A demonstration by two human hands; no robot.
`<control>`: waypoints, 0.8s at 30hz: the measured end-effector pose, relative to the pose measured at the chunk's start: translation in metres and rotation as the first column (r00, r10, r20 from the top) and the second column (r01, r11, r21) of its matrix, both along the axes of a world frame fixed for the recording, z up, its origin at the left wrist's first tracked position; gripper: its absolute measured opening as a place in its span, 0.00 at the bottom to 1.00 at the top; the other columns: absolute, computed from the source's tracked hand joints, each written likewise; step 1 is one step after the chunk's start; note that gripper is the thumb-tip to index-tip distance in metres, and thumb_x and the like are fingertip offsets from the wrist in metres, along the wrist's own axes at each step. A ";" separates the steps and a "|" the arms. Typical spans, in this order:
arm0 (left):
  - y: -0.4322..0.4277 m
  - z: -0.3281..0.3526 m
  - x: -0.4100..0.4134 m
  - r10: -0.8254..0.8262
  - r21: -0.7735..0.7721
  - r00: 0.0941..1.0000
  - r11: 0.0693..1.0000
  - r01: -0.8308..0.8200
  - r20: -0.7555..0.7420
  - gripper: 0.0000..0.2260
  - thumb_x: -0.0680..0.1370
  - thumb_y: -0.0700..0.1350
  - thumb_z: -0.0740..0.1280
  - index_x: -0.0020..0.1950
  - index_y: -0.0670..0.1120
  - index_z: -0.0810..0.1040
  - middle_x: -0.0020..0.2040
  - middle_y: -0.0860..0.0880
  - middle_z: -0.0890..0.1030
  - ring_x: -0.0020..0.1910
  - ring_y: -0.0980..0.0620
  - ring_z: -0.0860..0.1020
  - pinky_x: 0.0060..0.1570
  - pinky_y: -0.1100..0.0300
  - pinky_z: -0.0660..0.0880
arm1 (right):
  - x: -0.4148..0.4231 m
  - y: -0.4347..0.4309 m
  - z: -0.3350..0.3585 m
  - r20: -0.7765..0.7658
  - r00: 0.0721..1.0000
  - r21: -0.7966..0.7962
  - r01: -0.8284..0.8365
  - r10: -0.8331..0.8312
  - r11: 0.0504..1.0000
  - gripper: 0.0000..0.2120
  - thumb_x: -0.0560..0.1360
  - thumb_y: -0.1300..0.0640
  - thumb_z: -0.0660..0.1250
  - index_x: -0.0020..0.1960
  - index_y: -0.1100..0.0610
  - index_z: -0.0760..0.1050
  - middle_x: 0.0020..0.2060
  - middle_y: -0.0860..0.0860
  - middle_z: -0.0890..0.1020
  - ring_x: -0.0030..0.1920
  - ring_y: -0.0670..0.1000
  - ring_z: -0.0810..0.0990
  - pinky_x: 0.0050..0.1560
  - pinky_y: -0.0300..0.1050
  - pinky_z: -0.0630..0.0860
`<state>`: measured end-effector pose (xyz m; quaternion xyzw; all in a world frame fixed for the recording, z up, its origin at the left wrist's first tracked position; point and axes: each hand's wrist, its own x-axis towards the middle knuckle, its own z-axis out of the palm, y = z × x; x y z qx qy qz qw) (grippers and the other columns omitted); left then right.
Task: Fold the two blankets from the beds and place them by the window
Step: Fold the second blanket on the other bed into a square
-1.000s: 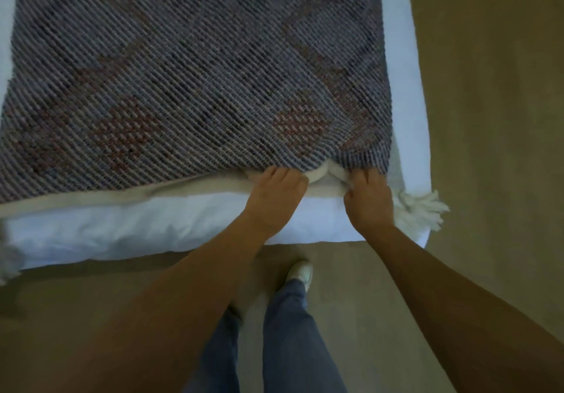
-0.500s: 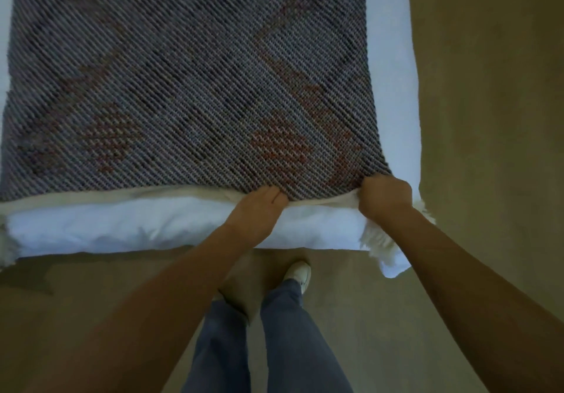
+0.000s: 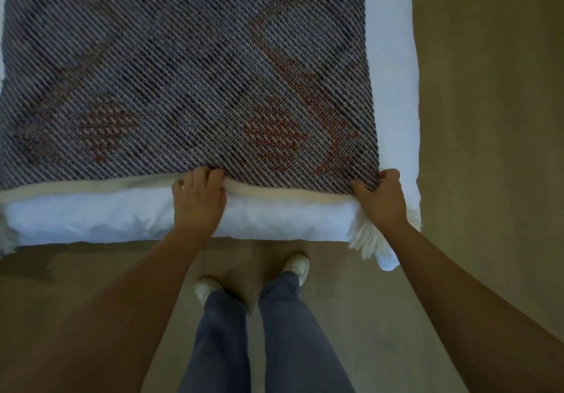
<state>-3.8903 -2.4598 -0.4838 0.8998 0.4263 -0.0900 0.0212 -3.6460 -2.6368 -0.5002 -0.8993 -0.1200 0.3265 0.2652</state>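
As the blanket [image 3: 183, 87] lies spread, left hand [image 3: 198, 198] and right hand [image 3: 381, 198] grip its near edge

Woven blanket [image 3: 189, 72] on white bed [image 3: 393, 93], both hands gripping its near edge

One blanket [image 3: 183, 72], one bed [image 3: 393, 87], two hands [image 3: 198, 203] [image 3: 381, 200]

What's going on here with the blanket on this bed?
A person stands at the end of a bed, leaning over a grey and rust woven blanket spread flat on it. The left hand grips the blanket's near hem, and the right hand grips its near right corner, beside a white fringe hanging off the mattress. No fold shows yet.
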 end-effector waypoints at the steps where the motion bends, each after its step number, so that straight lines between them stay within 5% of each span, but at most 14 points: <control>1: 0.002 0.000 0.002 -0.002 0.015 1.000 1.000 0.002 0.014 0.13 0.70 0.42 0.58 0.47 0.38 0.78 0.42 0.37 0.77 0.38 0.39 0.77 0.40 0.49 0.73 | -0.002 0.002 -0.001 -0.007 1.000 0.003 0.001 -0.001 1.000 0.23 0.71 0.51 0.70 0.57 0.62 0.64 0.49 0.56 0.75 0.49 0.58 0.77 0.44 0.46 0.70; 7: 0.002 -0.001 0.014 -0.015 -0.043 0.998 0.999 0.018 0.059 0.13 0.68 0.42 0.72 0.51 0.40 0.78 0.48 0.37 0.76 0.46 0.37 0.75 0.43 0.47 0.70 | -0.011 0.015 -0.003 0.022 0.998 -0.052 -0.053 0.054 0.997 0.18 0.74 0.56 0.65 0.56 0.65 0.62 0.50 0.62 0.77 0.48 0.61 0.77 0.42 0.47 0.69; 15: 0.006 -0.001 0.013 -0.104 -0.263 0.968 0.951 0.165 0.229 0.06 0.74 0.40 0.68 0.43 0.37 0.77 0.42 0.39 0.77 0.43 0.40 0.75 0.42 0.50 0.70 | -0.011 0.016 -0.002 0.041 0.995 -0.089 -0.086 0.090 0.992 0.16 0.76 0.57 0.63 0.57 0.66 0.63 0.52 0.63 0.77 0.52 0.63 0.76 0.45 0.49 0.68; 19: 0.008 -0.004 -0.009 0.113 -0.376 0.942 0.926 0.016 0.316 0.09 0.73 0.46 0.71 0.44 0.41 0.76 0.40 0.48 0.74 0.40 0.50 0.71 0.42 0.58 0.67 | -0.011 0.014 -0.002 0.052 0.992 -0.133 -0.106 0.114 0.985 0.15 0.77 0.55 0.62 0.57 0.64 0.63 0.52 0.64 0.77 0.52 0.65 0.76 0.51 0.56 0.72; 21: 0.009 -0.007 -0.016 0.487 -0.435 0.807 0.839 -0.327 0.334 0.07 0.74 0.46 0.67 0.45 0.42 0.78 0.38 0.50 0.74 0.40 0.51 0.71 0.44 0.59 0.66 | -0.013 0.015 -0.001 0.061 0.991 -0.143 -0.112 0.121 0.983 0.15 0.77 0.55 0.61 0.57 0.64 0.63 0.52 0.64 0.77 0.52 0.65 0.76 0.53 0.58 0.72; 23: 0.014 -0.008 -0.013 0.815 -0.572 0.510 0.566 -0.594 0.277 0.09 0.76 0.45 0.63 0.40 0.42 0.78 0.34 0.49 0.74 0.38 0.48 0.72 0.42 0.58 0.67 | -0.014 0.016 -0.001 0.065 0.990 -0.152 -0.115 0.126 0.982 0.14 0.77 0.56 0.60 0.57 0.64 0.63 0.52 0.64 0.77 0.52 0.65 0.76 0.53 0.59 0.72; 24: 0.016 -0.008 -0.007 0.916 -0.707 0.323 0.391 -0.589 0.237 0.11 0.76 0.44 0.63 0.36 0.41 0.77 0.31 0.47 0.75 0.36 0.47 0.72 0.40 0.57 0.70 | -0.015 0.017 -0.002 0.065 0.990 -0.157 -0.113 0.124 0.981 0.14 0.77 0.56 0.60 0.58 0.64 0.63 0.52 0.64 0.77 0.53 0.65 0.76 0.54 0.59 0.72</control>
